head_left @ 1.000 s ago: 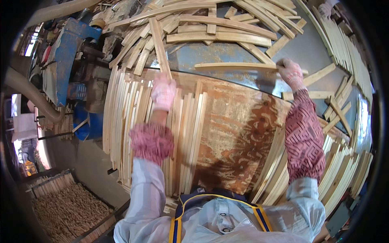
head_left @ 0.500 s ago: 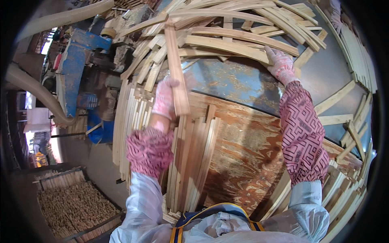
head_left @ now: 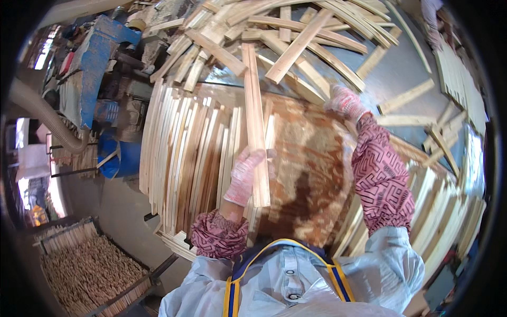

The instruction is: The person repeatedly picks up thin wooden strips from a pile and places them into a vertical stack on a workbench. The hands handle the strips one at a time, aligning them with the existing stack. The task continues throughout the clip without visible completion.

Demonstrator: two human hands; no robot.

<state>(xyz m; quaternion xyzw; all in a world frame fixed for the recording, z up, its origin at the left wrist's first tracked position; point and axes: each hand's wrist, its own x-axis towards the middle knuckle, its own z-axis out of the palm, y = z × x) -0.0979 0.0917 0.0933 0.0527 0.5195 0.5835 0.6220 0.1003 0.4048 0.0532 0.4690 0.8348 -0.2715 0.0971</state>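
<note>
My gloved left hand (head_left: 245, 174) is wrapped round a long wooden board (head_left: 253, 105), held lengthwise above upright rows of wooden strips (head_left: 187, 164) on a stained plywood surface (head_left: 301, 201). My gloved right hand (head_left: 346, 103) is closed on the end of a pale wooden strip (head_left: 303, 84) at the edge of a jumbled pile of boards (head_left: 311, 37), which lies on a blue-grey metal table (head_left: 401, 71). More strips (head_left: 428, 222) stand in rows right of the plywood.
A blue machine (head_left: 92, 68) with a ribbed hose (head_left: 50, 116) stands at the left, above a blue drum (head_left: 119, 156). A rack packed with short sticks (head_left: 92, 264) sits at lower left. A co-worker's arm (head_left: 433, 21) reaches in at top right, beside pale slats (head_left: 457, 84).
My left hand has come down toward me, bringing the long board with it. My right hand reached into the pile and drew back slightly; boards there have shifted downward and become more slanted.
</note>
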